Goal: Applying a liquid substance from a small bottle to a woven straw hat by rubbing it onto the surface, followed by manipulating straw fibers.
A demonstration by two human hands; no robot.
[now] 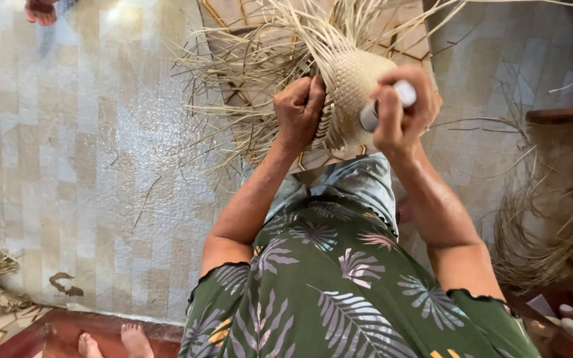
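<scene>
Garment: green leaf-print dress [339, 292] lay nearest the camera, below the woven straw piece [356, 83].
Progress: crown appeared closely plaited; loose strands [247, 59] remained unwoven around it.
Left hand [298, 109]: clenched on the weave's left edge.
Right hand [406, 106]: closed around a white cylinder [387, 105], against its right side.

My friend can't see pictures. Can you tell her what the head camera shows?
Two hands weave a pale straw basket with loose strands sticking out. The left hand grips its edge and the right hand holds a small white tool against it, above a tiled floor.
</scene>
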